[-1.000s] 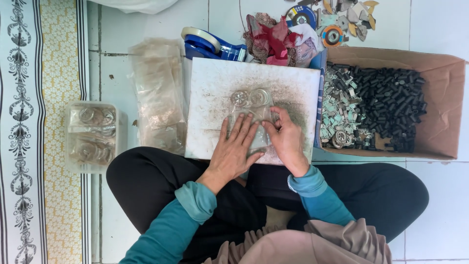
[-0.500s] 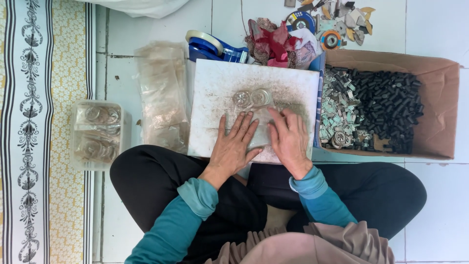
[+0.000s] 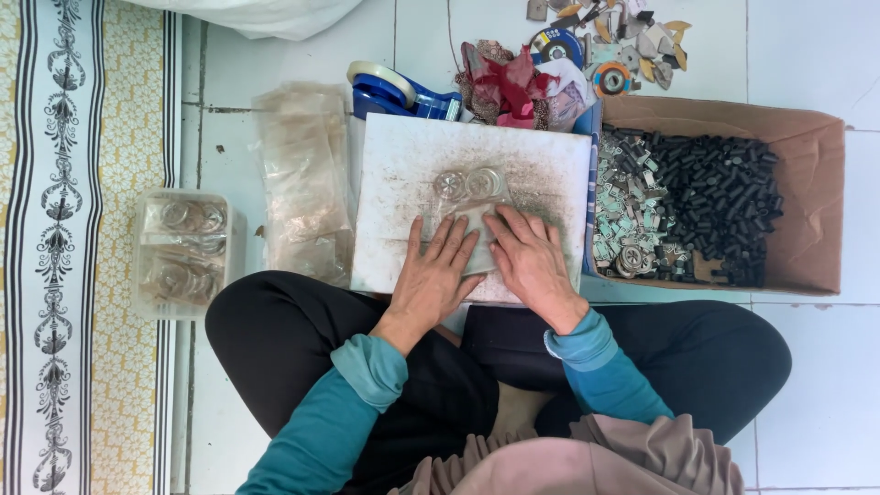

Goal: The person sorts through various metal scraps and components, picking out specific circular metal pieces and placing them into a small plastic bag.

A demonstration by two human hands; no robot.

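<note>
The left hand [image 3: 433, 278] lies palm down with its fingers spread and stretched forward, pressing flat on the near part of a clear plastic bag [image 3: 469, 213]; the right hand [image 3: 530, 261] lies just beside it, also palm down, fingers pointing forward and a little inward onto the same bag. Neither hand is clenched or gripping; both rest open and flat on the plastic. The bag lies under and just ahead of the fingertips, and two round clear discs [image 3: 467, 184] sit inside its far end, a little beyond both hands. Bag and hands rest on a stained white board [image 3: 394, 192] propped across the person's crossed legs in black trousers, with teal sleeves at the wrists. Left of the left hand lies a stack of empty clear bags [image 3: 302, 179], and farther left a clear tub [image 3: 181, 252] of packed discs. Beyond the board sit a blue tape dispenser [image 3: 399, 90] and a red crumpled rag [image 3: 509, 87]. Right of the right hand stands a cardboard box [image 3: 807, 211] holding small black and pale parts.
</note>
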